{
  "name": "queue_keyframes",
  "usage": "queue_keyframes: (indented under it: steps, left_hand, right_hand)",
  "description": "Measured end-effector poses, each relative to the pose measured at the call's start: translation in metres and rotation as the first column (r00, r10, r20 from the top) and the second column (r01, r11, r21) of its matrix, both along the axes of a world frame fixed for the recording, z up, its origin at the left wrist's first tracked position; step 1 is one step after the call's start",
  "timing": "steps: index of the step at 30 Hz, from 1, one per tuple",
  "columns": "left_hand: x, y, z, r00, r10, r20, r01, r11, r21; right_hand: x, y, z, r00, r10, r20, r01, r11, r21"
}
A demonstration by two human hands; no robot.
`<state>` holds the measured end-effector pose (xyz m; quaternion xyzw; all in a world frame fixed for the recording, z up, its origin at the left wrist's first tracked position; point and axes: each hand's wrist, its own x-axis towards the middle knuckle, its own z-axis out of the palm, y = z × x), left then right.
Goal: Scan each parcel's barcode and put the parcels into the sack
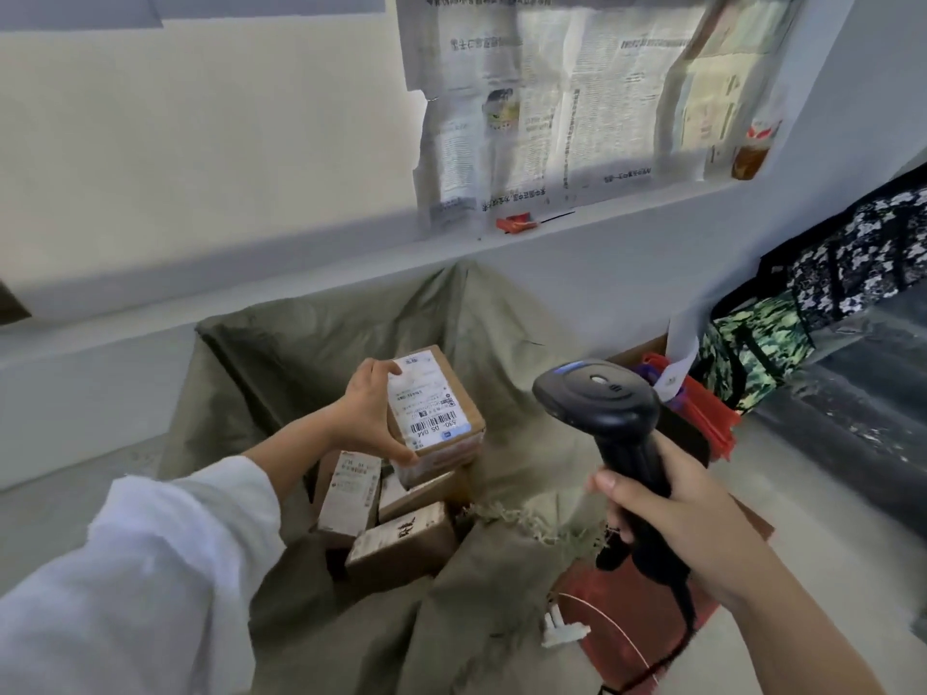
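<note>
A pale wall (pixel 200 143) with a grey ledge (pixel 351 263) is seen ahead, and sheets of newspaper (pixel 567 102) are hung over the recess above it. A grey floor (pixel 75 499) is seen at the left, and patterned bags (pixel 827 313) are piled at the right. An olive-green sack (pixel 476 333) is stood open against the ledge, its cloth rumpled and its near edge frayed. Three brown cardboard parcels (pixel 396 539) with white labels are lain inside it, tilted against each other. A further parcel (pixel 434 416), a small brown box, is held over the sack's mouth by the left hand (pixel 371 411), whose fingers are closed round its left side; a white sleeve (pixel 150 569) is worn on that arm. A white shipping label (pixel 426 401) with a printed barcode is shown on the upturned face. A black handheld scanner (pixel 609 428) is gripped by its handle in the right hand (pixel 687 514), just beside the held parcel and apart from it, its head raised. A red item (pixel 627 619) is lain on the floor beneath that hand, beside a white plug (pixel 564 628).
</note>
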<state>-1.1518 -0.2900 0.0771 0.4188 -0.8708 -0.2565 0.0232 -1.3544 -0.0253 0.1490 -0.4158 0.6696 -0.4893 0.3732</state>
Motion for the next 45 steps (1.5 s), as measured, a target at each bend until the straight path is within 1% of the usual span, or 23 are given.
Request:
queue_keyframes:
  steps: [5,8,11,14,16,19,22,24,28,30,32,35,37,41,43,45]
  left_hand:
    - [-0.02,-0.041,-0.027,0.997,0.058,0.052,-0.061,0.996,0.062]
    - [-0.025,-0.071,-0.046,0.992,0.088,0.09,-0.1,0.985,0.142]
    - [-0.035,-0.101,-0.071,0.989,0.067,0.135,-0.091,0.98,0.177]
    - [-0.051,-0.125,-0.099,0.976,0.042,0.212,-0.079,0.982,0.173]
    - [-0.062,-0.135,-0.114,0.972,0.027,0.234,-0.074,0.979,0.192]
    - [-0.074,-0.148,-0.134,0.983,0.058,0.172,-0.096,0.969,0.226]
    - [-0.08,-0.149,-0.151,0.99,0.106,0.089,-0.124,0.968,0.217]
    - [-0.082,-0.143,-0.161,0.989,0.14,0.053,-0.147,0.973,0.176]
    - [-0.087,-0.119,-0.171,0.979,0.192,-0.064,-0.188,0.981,0.055]
    - [-0.089,-0.111,-0.172,0.979,0.194,-0.059,-0.191,0.98,0.055]
    - [-0.091,-0.111,-0.165,0.983,0.182,0.002,-0.182,0.981,0.073]
    - [-0.096,-0.115,-0.141,0.989,0.15,0.015,-0.151,0.981,0.121]
    - [-0.099,-0.113,-0.121,0.993,0.116,0.012,-0.116,0.986,0.121]
    - [-0.094,-0.095,-0.086,0.995,0.035,0.092,-0.045,0.992,0.119]
    - [-0.089,-0.079,-0.069,0.995,0.018,0.098,-0.027,0.995,0.091]
    - [-0.083,-0.06,-0.053,0.996,0.03,0.087,-0.032,0.999,0.027]
  right_hand:
    - [-0.022,-0.047,-0.006,1.0,0.006,-0.008,-0.006,1.0,0.006]
    - [-0.027,-0.078,-0.008,0.999,-0.02,-0.032,0.02,1.0,0.011]
    - [-0.029,-0.107,-0.012,0.999,-0.034,-0.018,0.034,0.999,0.015]
    - [-0.031,-0.13,-0.018,0.998,-0.044,-0.049,0.046,0.998,0.039]
    - [-0.032,-0.141,-0.024,0.996,-0.063,-0.062,0.067,0.996,0.062]
    - [-0.03,-0.154,-0.031,0.998,-0.067,-0.02,0.068,0.994,0.08]
    - [-0.028,-0.162,-0.034,0.999,-0.048,0.013,0.047,0.995,0.093]
    - [-0.027,-0.164,-0.035,0.999,-0.038,0.025,0.036,0.994,0.099]
    - [-0.026,-0.166,-0.035,1.0,-0.026,0.005,0.026,0.994,0.103]
    - [-0.027,-0.166,-0.035,1.0,-0.031,0.006,0.03,0.994,0.101]
    - [-0.027,-0.163,-0.035,1.0,-0.031,-0.004,0.031,0.994,0.105]
    - [-0.026,-0.157,-0.034,0.999,-0.041,0.02,0.039,0.995,0.094]
    - [-0.025,-0.152,-0.032,0.999,-0.043,0.025,0.04,0.995,0.089]
    - [-0.023,-0.136,-0.027,1.0,-0.002,0.022,0.0,0.997,0.074]
    - [-0.023,-0.124,-0.022,0.999,0.033,0.026,-0.034,0.997,0.069]
    - [-0.023,-0.11,-0.017,0.997,0.07,0.025,-0.072,0.996,0.058]
